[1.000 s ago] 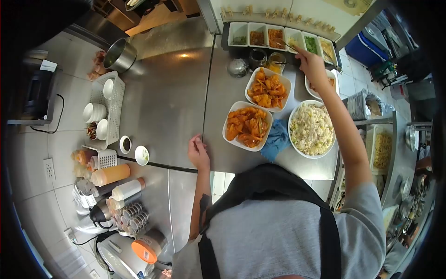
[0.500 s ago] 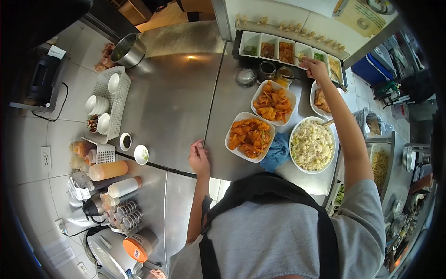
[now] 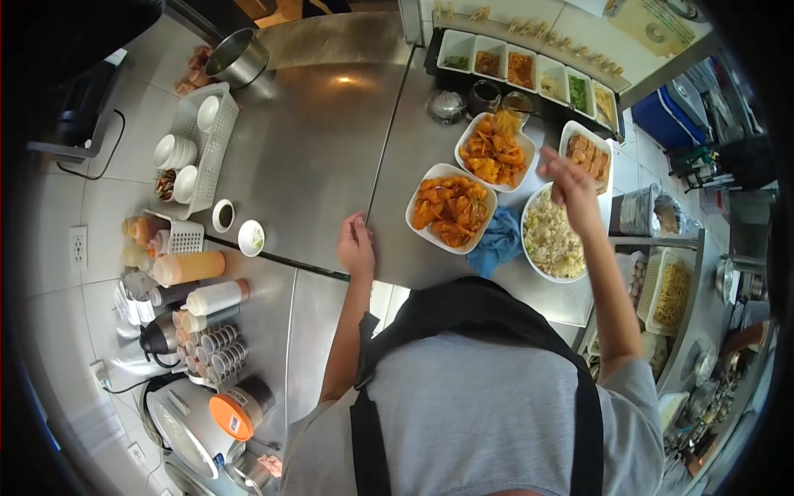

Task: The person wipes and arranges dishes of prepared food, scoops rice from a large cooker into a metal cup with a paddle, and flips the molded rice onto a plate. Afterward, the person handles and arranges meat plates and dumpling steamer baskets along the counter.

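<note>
My right hand (image 3: 572, 186) is over the far side of a white bowl of fried rice (image 3: 550, 240). Its fingers are bent and drawn together, slightly blurred; anything between them is too small to make out. At the front edge of the steel counter, my left hand (image 3: 356, 245) rests with its fingers loosely stretched, holding nothing. Two white bowls of orange-sauced pieces, a nearer one (image 3: 451, 209) and a farther one (image 3: 496, 155), stand left of the rice. A blue cloth (image 3: 496, 241) lies between the nearer bowl and the rice. Sliced meat (image 3: 587, 157) fills another white dish beyond my right hand.
A black rack with several white topping containers (image 3: 521, 69) lines the back wall. Jars (image 3: 485, 97) stand before it. To the left are a white basket of bowls (image 3: 211, 153), two small dishes (image 3: 251, 237), squeeze bottles (image 3: 192, 268) and a steel pot (image 3: 238, 58).
My right hand has come back from the topping containers to above the rice bowl. My left hand stays by the counter edge. The camera view has shifted slightly.
</note>
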`<action>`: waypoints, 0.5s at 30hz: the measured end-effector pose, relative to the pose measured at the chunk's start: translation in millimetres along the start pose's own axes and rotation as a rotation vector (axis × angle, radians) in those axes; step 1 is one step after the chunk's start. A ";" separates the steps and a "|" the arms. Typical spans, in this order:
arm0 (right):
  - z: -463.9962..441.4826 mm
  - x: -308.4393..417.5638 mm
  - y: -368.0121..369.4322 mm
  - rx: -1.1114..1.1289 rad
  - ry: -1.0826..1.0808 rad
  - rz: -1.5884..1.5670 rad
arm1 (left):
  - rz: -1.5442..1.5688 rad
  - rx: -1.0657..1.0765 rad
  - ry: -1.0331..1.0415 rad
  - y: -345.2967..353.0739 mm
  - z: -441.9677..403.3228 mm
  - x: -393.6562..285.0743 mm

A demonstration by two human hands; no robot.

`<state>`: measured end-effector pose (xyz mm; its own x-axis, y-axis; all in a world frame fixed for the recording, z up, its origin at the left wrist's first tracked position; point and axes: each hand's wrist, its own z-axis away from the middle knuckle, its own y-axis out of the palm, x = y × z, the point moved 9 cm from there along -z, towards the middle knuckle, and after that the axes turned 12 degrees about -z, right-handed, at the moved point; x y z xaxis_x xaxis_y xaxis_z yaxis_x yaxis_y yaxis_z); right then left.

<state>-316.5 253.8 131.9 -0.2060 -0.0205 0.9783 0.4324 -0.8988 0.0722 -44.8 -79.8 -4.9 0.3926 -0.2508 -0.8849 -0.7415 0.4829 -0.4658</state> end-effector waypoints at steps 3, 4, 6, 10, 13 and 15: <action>50.2 -20.6 34.8 0.057 -0.119 0.291 | 0.029 0.009 0.013 1.1 -0.4 4.4; 60.9 -24.9 46.0 0.087 -0.257 0.519 | 0.023 0.016 0.022 0.6 -0.5 0.7; 71.8 -22.3 60.4 0.153 -0.541 0.670 | 0.046 0.049 0.003 -2.4 3.7 -3.7; 45.5 -7.5 46.9 0.061 -0.352 0.617 | 0.134 0.131 -0.054 -4.3 10.7 -7.6; -6.5 49.0 32.2 -0.054 -0.473 0.598 | 0.191 0.223 -0.088 4.8 25.6 -10.2; -57.4 77.2 26.4 -0.050 -0.795 0.794 | 0.178 0.289 -0.110 14.6 33.8 -16.6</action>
<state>-371.3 203.3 198.2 0.7383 -0.3254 0.5908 0.1529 -0.7724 -0.6165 -43.8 -40.3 3.1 0.3395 -0.0571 -0.9389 -0.6248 0.7324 -0.2705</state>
